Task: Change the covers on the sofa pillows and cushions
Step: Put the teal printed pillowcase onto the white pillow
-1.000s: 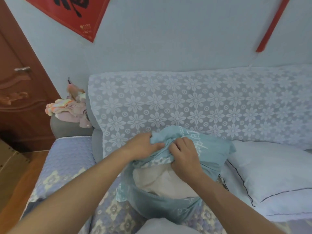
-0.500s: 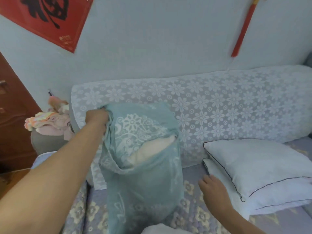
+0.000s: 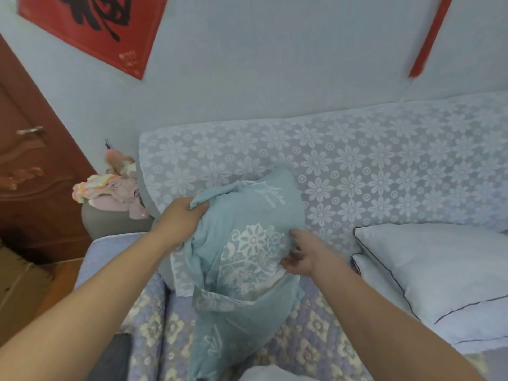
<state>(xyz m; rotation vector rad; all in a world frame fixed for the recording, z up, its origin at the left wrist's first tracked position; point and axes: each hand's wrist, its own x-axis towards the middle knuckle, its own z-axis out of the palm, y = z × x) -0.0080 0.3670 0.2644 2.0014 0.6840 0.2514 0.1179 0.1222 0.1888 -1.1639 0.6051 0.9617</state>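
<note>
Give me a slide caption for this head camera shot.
Left hand grips the teal cover's top while the right hand reaches its side, on the sofa.

A teal cover (image 3: 247, 235) with white floral print is standing bunched against the sofa back (image 3: 357, 166), a cream pillow (image 3: 270, 283) showing inside.
</note>
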